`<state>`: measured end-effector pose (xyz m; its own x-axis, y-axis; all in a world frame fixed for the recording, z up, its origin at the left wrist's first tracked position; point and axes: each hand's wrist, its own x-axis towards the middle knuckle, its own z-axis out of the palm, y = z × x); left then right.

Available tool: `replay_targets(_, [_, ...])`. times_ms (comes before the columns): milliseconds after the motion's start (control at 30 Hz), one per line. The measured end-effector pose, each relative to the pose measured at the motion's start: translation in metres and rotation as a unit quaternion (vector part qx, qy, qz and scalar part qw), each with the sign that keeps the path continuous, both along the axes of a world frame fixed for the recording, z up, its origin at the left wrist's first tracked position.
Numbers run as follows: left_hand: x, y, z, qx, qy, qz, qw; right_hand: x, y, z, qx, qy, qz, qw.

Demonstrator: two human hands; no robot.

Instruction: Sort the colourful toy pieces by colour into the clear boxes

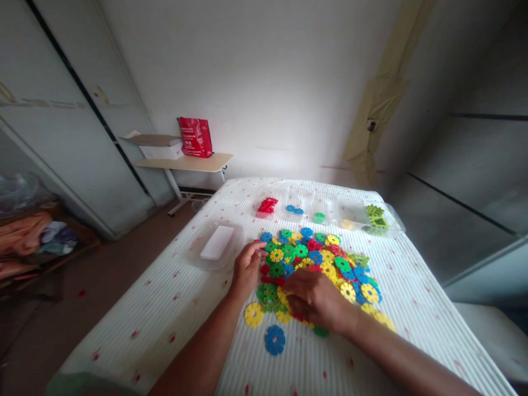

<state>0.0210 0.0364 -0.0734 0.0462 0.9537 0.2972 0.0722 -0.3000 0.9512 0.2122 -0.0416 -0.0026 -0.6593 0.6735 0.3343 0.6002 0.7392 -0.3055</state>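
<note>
A loose pile of flower-shaped plastic discs in yellow, blue, green and red lies in front of me, among them a green disc (301,251) and a yellow disc (347,292). My left hand (246,268) is at the pile's left edge, fingers curled together; what they hold, if anything, is hidden. Over the near side of the pile, my right hand (310,294) points down with its fingers closed, their tips hidden among the pieces. A red strip-like piece (272,280) lies beside it. Closest to me are a blue disc (275,340) and another yellow disc (254,314).
Clear plastic containers along the far side hold red pieces (267,206), blue discs (295,209), a green disc (319,218) and light-green lattice pieces (376,216). A clear lid-like tray (193,254) with a white card sits left. Beyond stands a side table (206,163) with a red bag (196,137).
</note>
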Motion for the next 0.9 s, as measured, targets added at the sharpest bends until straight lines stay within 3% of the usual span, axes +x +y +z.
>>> replay_targets(67, [0.000,0.000,0.000,-0.005,0.001,0.006,1.000,-0.022,-0.005,-0.006,0.015,-0.055,0.016,0.998])
replay_targets(167, [0.001,0.000,0.003,-0.015,0.000,0.015,1.000,-0.044,-0.007,-0.025,0.041,-0.112,-0.016,0.993])
replay_targets(333, [0.001,-0.002,0.008,-0.030,0.006,0.014,0.999,-0.053,-0.004,-0.048,0.117,-0.142,-0.037,0.982])
replay_targets(467, [0.000,-0.001,0.008,-0.026,0.008,0.011,1.000,-0.049,-0.006,-0.043,0.130,-0.126,-0.045,0.982])
replay_targets(600, [-0.001,0.000,0.007,-0.029,0.008,0.011,0.999,-0.039,-0.004,-0.025,0.093,-0.061,-0.075,0.991])
replay_targets(700, [-0.002,0.000,0.007,-0.038,0.002,0.014,0.999,-0.015,0.004,-0.003,0.052,0.019,-0.120,0.991])
replay_targets(767, [-0.001,0.000,0.008,-0.040,-0.006,0.013,0.999,0.016,0.015,0.013,0.035,0.087,-0.191,0.977])
replay_targets(833, [-0.001,0.000,0.008,-0.041,-0.009,0.012,0.999,0.060,0.029,0.028,0.034,0.157,-0.312,0.936])
replay_targets(900, [-0.001,0.000,0.009,-0.045,-0.007,0.013,0.999,0.112,0.044,0.039,0.057,0.194,-0.441,0.874])
